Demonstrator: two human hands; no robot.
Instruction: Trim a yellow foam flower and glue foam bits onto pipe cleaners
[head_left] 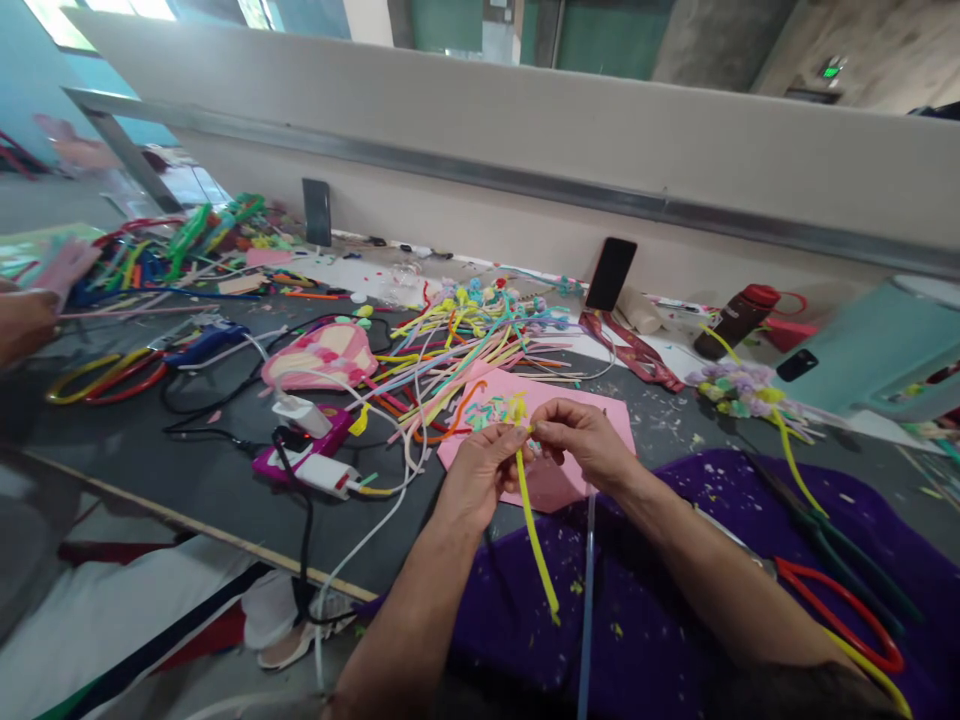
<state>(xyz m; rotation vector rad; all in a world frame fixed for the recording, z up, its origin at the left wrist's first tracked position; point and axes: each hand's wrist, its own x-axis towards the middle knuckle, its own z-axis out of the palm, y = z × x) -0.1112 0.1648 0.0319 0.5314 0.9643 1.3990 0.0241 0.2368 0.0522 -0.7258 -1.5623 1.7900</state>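
My left hand (480, 468) and my right hand (581, 438) meet over a pink paper sheet (559, 478), both pinching the top of a yellow-green pipe cleaner (536, 530). Its stem hangs down from my fingers toward a purple cloth (675, 590). A small yellow tuft (517, 408) sits at the stem's upper end, just above my fingertips. Both hands are closed on the stem.
A heap of coloured pipe cleaners (457, 345) lies beyond my hands. A pink power strip with white chargers (304, 445) and cables sits left. A phone (610, 273), a dark bottle (731, 320), a flower bunch (739, 390) and pliers (817, 530) are right. Another person's hand (26, 320) shows far left.
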